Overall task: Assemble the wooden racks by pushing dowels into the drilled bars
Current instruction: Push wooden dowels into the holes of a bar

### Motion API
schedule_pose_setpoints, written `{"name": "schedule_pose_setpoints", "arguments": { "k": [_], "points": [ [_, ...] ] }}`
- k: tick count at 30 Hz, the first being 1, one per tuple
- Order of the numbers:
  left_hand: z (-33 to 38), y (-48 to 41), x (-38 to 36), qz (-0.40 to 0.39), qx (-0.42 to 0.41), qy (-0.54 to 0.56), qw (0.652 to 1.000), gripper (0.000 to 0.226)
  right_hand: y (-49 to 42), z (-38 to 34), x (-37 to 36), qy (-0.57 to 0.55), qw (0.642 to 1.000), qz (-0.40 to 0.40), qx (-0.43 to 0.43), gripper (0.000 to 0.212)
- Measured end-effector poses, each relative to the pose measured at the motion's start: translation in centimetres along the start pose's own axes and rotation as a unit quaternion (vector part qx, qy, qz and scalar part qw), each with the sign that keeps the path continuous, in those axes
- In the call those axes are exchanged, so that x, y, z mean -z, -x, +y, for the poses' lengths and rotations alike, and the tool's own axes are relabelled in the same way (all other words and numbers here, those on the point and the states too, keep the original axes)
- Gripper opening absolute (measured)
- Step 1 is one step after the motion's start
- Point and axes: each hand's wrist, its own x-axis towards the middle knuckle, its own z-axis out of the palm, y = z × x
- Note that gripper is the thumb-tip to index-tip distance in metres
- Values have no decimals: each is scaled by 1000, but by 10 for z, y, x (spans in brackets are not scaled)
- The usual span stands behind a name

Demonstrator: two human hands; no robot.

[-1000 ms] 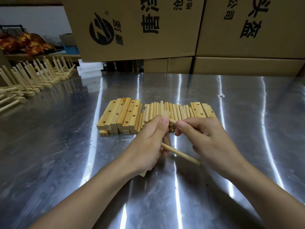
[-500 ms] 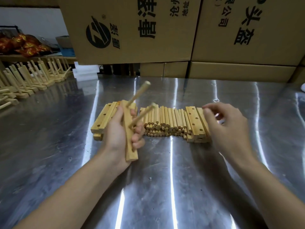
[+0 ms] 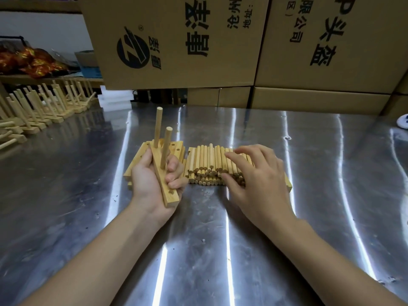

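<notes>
The drilled bar (image 3: 162, 181), two dowels (image 3: 166, 149) upright in it and one hole (image 3: 171, 192) free, is clasped in the left grip (image 3: 150, 184) above the tabletop (image 3: 220, 239). The right grip (image 3: 256, 173), loose and empty, touches the dowel pile (image 3: 205, 164). The next move is likely to pinch one out and press it squarely into that hole.

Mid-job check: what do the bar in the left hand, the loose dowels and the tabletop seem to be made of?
The bar looks like pale, unvarnished wood: matte, faint grain, clean drilled hole. The dowels look like the same light wood, matte with round cut ends. The tabletop is probably brushed stainless steel: streaky bright reflections, fine scratches.
</notes>
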Motion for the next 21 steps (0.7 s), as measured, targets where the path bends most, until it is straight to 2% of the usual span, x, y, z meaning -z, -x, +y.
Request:
{"name": "schedule_pose_setpoints", "arguments": {
  "k": [4,10,14,17,19,20,21],
  "points": [
    [-4,-4,-1,-31,-7,-18,999,41,-11,-15,-10,47,997,-33,48,47],
    [-7,-10,6,-46,8,-33,998,43,-19,-13,-14,43,997,-52,48,39],
    [-9,-13,7,-49,10,-43,998,44,-18,-11,-15,34,998,-23,53,28],
    [-10,-14,9,-52,19,-39,998,43,-16,-15,-10,11,996,51,74,15],
    [-11,-15,10,-58,23,-32,998,44,-16,-18,-1,-59,991,106,47,13],
    [-11,-15,9,-61,24,-28,997,43,-16,-20,3,-146,983,115,4,11],
    [-11,-16,8,-64,30,-26,997,42,-16,-22,9,-272,955,100,-58,9]
  ]
}}
